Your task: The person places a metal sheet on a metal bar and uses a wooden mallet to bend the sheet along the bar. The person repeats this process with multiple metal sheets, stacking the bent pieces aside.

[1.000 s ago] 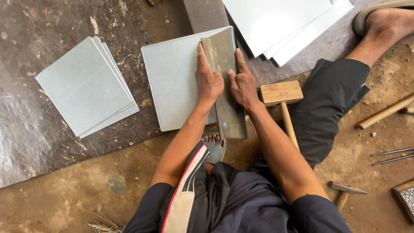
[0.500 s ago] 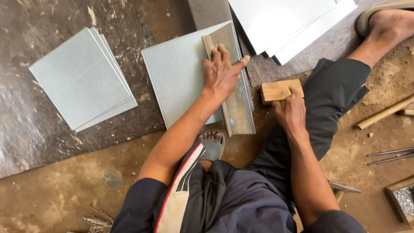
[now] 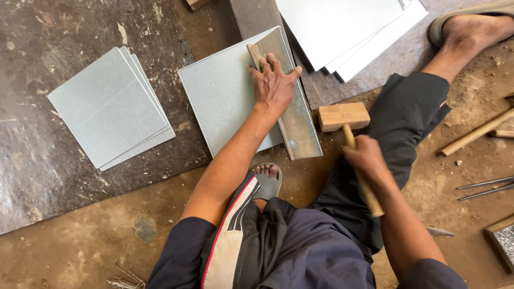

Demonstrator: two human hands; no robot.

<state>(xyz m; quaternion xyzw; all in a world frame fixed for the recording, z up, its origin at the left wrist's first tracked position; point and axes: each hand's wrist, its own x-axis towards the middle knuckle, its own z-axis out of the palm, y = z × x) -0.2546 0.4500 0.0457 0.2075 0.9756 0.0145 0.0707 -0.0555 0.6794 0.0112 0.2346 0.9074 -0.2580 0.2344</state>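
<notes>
My left hand (image 3: 274,84) presses flat, fingers spread, on a long metal angle bar (image 3: 300,126) that lies along the right edge of a grey metal sheet (image 3: 227,99) on the ground. My right hand (image 3: 365,157) grips the handle of a wooden mallet (image 3: 342,116), whose block head hovers just right of the bar. The mallet handle runs back under my right hand toward my knee.
A small stack of grey sheets (image 3: 110,107) lies to the left. Larger pale sheets (image 3: 348,27) are piled at the top right. My sandalled foot (image 3: 266,179) sits below the sheet. Wooden sticks (image 3: 474,135) and thin metal rods (image 3: 484,187) lie on the dirt at right.
My right hand left the bar, took hold of the mallet handle and lifted it. My left hand stayed pressed on the bar.
</notes>
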